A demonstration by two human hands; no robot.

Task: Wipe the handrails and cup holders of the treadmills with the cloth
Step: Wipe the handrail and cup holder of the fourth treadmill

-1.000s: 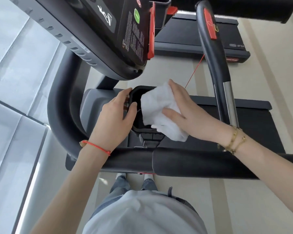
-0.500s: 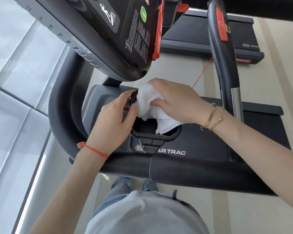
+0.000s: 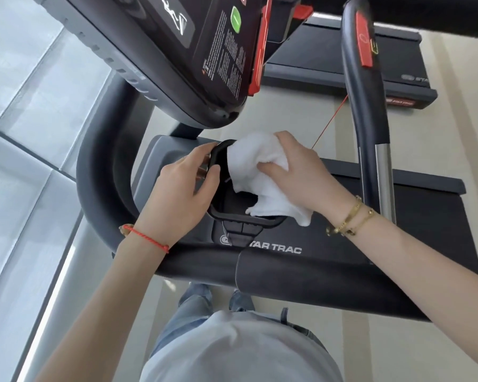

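Observation:
A black cup holder (image 3: 233, 216) sits in the treadmill's grey deck below the console. My left hand (image 3: 181, 193) grips its left rim, thumb over the edge. My right hand (image 3: 301, 175) holds a white cloth (image 3: 255, 166) bunched in its fingers and presses it against the holder's upper inner wall; a loose end of the cloth hangs over the right rim. The padded front handrail (image 3: 301, 279) runs across below the holder, near my body. A curved side handrail (image 3: 100, 166) bends around on the left.
The black console (image 3: 177, 56) with a green button overhangs the holder from above. An upright black grip (image 3: 363, 106) with a red tab and chrome section stands right of my right hand. A red cord (image 3: 330, 121) runs behind it. Another treadmill deck (image 3: 342, 64) lies beyond. Glass panels are at left.
My right hand has moved up and left with the cloth, from over the holder's middle to its upper part, then drawn slightly back right. My left hand keeps its grip on the rim.

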